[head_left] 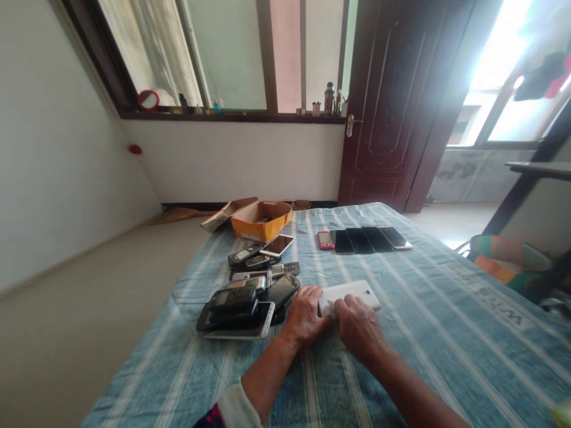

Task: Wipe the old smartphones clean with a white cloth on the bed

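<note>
Gripped at its left end by my left hand (304,315): one white phone (350,290), back up, flat on the blue striped cover (423,333), lens toward the right end. Thumb and fingers lay at the edge; how hard they pressed, I could not tell

Right hand (363,327): fingers bunched and closed on a pale wad (332,307), low against the phone's back, close to my left thumb. Whether tissue or cloth, not clear

Left of my hands: one loose pile of phones (234,297), keypad and touch models, some resting across others. Behind it, one orange box (263,229), lid open. Beyond my right hand: one pink phone (325,240), leftmost in a row with dark phones (363,241), these side by side, faces up

Risks, as I judged them: a hard push rightward, with the left hold slack, could have skidded the phone over the cover; pressure on one edge could have tipped it. A rub across the lens with grit in the wad could have scratched it. My left knuckles sat just beside the pile, so a backward jerk of that hand could have nudged the stacked phones and slid the top ones off
</note>
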Motion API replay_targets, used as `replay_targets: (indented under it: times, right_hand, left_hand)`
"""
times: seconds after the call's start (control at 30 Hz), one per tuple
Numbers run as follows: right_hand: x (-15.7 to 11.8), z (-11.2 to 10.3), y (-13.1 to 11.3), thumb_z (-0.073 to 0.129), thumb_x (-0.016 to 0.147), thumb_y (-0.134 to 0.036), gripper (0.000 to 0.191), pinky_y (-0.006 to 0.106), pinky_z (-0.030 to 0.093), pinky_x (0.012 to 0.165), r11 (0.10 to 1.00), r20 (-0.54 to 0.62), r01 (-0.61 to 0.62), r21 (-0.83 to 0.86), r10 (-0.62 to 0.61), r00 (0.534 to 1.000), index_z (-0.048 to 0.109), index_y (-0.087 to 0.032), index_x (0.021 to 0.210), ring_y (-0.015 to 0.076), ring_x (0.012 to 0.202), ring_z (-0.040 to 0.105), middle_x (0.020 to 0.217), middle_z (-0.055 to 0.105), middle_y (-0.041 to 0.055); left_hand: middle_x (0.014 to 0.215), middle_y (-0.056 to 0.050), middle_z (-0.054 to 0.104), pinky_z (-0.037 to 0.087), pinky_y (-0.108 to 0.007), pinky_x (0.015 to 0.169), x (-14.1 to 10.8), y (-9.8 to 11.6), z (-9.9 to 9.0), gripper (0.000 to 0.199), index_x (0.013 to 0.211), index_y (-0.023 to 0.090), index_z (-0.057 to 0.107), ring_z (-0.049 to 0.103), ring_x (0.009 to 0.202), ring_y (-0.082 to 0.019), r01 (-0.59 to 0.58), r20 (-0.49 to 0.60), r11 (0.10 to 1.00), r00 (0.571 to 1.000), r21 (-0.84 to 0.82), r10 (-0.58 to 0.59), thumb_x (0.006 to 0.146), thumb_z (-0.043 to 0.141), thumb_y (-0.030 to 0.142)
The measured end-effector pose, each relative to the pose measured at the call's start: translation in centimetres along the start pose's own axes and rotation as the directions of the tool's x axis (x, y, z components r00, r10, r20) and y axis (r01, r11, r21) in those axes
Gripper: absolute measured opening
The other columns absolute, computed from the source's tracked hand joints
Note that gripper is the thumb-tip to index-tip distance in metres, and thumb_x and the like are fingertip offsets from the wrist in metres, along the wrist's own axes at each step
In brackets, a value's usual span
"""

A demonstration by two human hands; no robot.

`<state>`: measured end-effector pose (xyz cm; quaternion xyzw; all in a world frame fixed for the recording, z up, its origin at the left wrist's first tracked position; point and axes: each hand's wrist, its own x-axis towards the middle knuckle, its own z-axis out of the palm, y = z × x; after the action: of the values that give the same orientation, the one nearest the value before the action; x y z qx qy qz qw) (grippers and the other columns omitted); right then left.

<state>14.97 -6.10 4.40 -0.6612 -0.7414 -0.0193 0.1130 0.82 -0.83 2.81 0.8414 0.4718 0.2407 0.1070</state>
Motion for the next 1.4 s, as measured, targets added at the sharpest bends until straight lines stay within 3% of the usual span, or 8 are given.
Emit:
replay_targets:
  times: [0.17,0.4,0.5,0.6,0.83,0.93,1.23,1.4]
  right_hand:
    - [0.1,-0.1,0.1,0.046,0.086,-0.012,0.018,0.028,0.031,0.066,0.999,0.035,0.040,0.001,-0.040,0.999,0.062,-0.019,0.086,0.0187,0.083,0.056,0.090,0.062,0.0066]
    - [1.1,-1.1,3.3,0.037,0.090,-0.011,0.027,0.027,0.031,0.063,0.982,0.045,-0.182,-0.049,0.184,0.982,0.063,-0.018,0.089,0.0194,0.084,0.058,0.091,0.063,0.0082]
    - [1.2,-1.2,3.9,0.035,0.091,-0.010,0.028,0.028,0.031,0.063,0.973,0.037,-0.225,-0.048,0.227,0.973,0.063,-0.017,0.092,0.0212,0.084,0.059,0.091,0.063,0.0094]
    - [1.0,-1.1,3.3,0.038,0.089,-0.008,0.027,0.029,0.031,0.064,0.982,0.023,-0.180,-0.052,0.181,0.983,0.063,-0.016,0.090,0.0219,0.085,0.058,0.092,0.063,0.0099]
    - [0.0,0.0,0.0,0.045,0.084,-0.007,0.021,0.029,0.030,0.067,0.997,0.005,0.070,0.040,-0.070,0.997,0.063,-0.018,0.085,0.0198,0.084,0.055,0.090,0.062,0.0063]
    - [0.0,0.0,0.1,0.045,0.084,-0.007,0.020,0.028,0.029,0.066,0.998,0.014,0.050,0.045,-0.051,0.999,0.062,-0.018,0.086,0.0193,0.084,0.056,0.089,0.062,0.0062]
    - [1.1,-0.8,3.8,0.036,0.090,-0.009,0.027,0.028,0.027,0.058,0.974,0.033,-0.223,-0.037,0.224,0.974,0.061,-0.017,0.091,0.0196,0.077,0.061,0.088,0.063,0.0083]
    - [0.5,-0.1,1.9,0.043,0.084,-0.006,0.021,0.028,0.028,0.060,0.996,-0.017,-0.084,-0.006,0.084,0.996,0.061,-0.017,0.084,0.0183,0.078,0.058,0.086,0.062,0.0073]
  left_hand:
    - [0.103,-0.008,0.063,0.044,-0.036,0.091,0.0,0.0,-0.1,0.033,0.096,0.018,0.057,0.055,0.101,-0.027,-0.006,0.003,1.000,1.000,-0.005,0.006,0.069,0.068,0.033]
    - [0.100,-0.004,0.062,0.044,-0.035,0.090,0.0,0.3,-0.5,0.037,0.093,0.021,0.057,0.054,0.099,-0.025,0.041,0.023,0.999,0.999,-0.026,-0.040,0.061,0.074,0.029]
    - [0.104,-0.005,0.062,0.043,-0.036,0.092,-0.1,0.2,-0.5,0.041,0.097,0.020,0.057,0.053,0.101,-0.026,0.041,0.021,0.998,0.999,-0.041,-0.040,0.060,0.075,0.029]
    - [0.104,-0.005,0.062,0.043,-0.036,0.092,-0.1,0.0,-0.3,0.041,0.096,0.020,0.057,0.053,0.101,-0.026,0.035,0.008,0.998,0.999,-0.044,-0.035,0.060,0.075,0.029]
    - [0.101,-0.006,0.063,0.044,-0.036,0.090,-0.3,-0.1,-0.1,0.030,0.094,0.020,0.057,0.054,0.100,-0.026,-0.002,0.003,1.000,1.000,-0.009,0.002,0.068,0.067,0.031]
    - [0.102,-0.007,0.063,0.044,-0.036,0.091,-0.3,-0.1,-0.2,0.034,0.096,0.018,0.058,0.054,0.101,-0.026,0.005,0.002,1.000,1.000,-0.010,-0.005,0.066,0.069,0.030]
    - [0.101,-0.005,0.061,0.044,-0.037,0.092,-0.4,0.2,-0.4,0.040,0.094,0.020,0.057,0.053,0.100,-0.026,0.027,0.002,0.999,1.000,-0.043,-0.027,0.060,0.075,0.030]
    - [0.100,-0.005,0.062,0.044,-0.037,0.091,-0.4,0.0,-0.3,0.037,0.094,0.020,0.057,0.054,0.100,-0.027,0.027,0.004,0.999,1.000,-0.031,-0.027,0.061,0.073,0.031]
